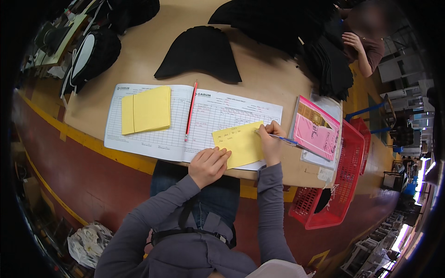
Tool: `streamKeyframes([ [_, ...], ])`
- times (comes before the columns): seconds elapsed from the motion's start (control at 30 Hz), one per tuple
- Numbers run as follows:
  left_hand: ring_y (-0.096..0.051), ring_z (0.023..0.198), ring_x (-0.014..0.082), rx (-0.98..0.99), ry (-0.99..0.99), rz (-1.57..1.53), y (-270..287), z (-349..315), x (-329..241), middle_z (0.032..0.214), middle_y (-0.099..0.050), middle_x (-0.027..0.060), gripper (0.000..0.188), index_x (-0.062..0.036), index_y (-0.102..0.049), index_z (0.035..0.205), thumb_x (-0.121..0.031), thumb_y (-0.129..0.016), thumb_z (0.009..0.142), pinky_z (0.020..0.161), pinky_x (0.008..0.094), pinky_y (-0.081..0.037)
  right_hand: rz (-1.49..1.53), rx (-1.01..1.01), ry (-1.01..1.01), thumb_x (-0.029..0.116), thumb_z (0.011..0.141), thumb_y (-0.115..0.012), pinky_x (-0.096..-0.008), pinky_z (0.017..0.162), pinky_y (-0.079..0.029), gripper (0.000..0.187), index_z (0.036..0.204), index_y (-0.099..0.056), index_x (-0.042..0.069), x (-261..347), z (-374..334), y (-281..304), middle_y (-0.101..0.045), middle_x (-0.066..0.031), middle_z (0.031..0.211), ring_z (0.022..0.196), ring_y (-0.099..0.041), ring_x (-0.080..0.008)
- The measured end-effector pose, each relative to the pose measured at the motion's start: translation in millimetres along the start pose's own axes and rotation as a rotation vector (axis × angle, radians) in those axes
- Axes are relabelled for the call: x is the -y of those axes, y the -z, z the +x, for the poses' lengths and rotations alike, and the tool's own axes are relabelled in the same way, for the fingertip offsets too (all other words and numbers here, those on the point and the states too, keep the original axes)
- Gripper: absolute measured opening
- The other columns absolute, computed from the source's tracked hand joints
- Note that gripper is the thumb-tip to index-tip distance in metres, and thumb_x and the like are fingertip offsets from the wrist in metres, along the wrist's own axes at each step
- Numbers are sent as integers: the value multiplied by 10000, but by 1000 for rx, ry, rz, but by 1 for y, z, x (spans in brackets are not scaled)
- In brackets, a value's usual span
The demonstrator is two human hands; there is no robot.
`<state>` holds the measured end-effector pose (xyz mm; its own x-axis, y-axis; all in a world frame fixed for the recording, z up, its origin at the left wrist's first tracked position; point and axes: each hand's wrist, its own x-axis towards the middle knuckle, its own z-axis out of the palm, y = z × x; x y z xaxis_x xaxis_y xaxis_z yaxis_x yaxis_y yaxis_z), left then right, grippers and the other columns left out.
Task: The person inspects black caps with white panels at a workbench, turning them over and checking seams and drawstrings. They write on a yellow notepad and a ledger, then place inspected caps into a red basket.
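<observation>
A yellow paper slip [243,150] with a few handwritten lines lies on the right page of an open record book [153,147]. My right hand [271,141] is closed round a blue pen [285,139], its tip at the slip's upper right. On the slip's lower left edge rests my left hand [211,164], fingers laid out flat and holding nothing. A stack of yellow slips [147,111] sits on the book's left page. Along the book's fold lies a red pencil [191,111], its eraser end toward me.
Beyond the book lies a black curved fabric piece [199,55]. Stacked black pieces [327,65] fill the far right. A pink notebook [317,127] lies right, above a red plastic basket [340,185] beside the table. Another person [371,41] is at the far right; a plastic bag [88,243] lies lower left.
</observation>
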<state>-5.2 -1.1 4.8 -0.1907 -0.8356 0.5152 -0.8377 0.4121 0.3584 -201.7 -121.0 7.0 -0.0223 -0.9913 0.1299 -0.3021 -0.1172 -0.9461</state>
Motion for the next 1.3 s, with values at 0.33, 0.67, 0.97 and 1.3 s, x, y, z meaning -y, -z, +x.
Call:
streamKeyframes([
  [0.33,-653,931,195,-7,-5,-7,-1,0,0,1023,-684,-7,306,-126,-730,1066,-114,-691,763,798,315,-529,22,-27,31,-68,823,-643,-231,516,-309,358,655,-354,58,-5,2,2,-366,39,599,552,-318,-47],
  [0.67,-658,1043,177,53,-19,-166,8,-2,3,1124,-695,-8,215,-112,-714,940,-62,-649,741,819,303,-537,1375,-326,-332,153,974,-590,-237,479,-282,281,727,-469,97,-11,16,41,-350,14,583,507,-282,-80],
  [0.97,-672,1047,153,13,-68,-98,3,-6,5,1168,-698,-15,134,-104,-698,908,-79,-664,781,799,278,-543,1319,-254,-328,136,974,-581,-232,486,-289,288,725,-446,86,-13,18,40,-369,11,608,521,-297,-79],
  [1.3,-679,1042,141,-11,-80,-73,2,-6,4,1144,-709,-16,120,-102,-705,906,-78,-666,794,788,266,-548,1310,-218,-321,117,965,-600,-226,500,-301,193,797,-507,111,-24,18,41,-408,30,616,529,-325,-63],
])
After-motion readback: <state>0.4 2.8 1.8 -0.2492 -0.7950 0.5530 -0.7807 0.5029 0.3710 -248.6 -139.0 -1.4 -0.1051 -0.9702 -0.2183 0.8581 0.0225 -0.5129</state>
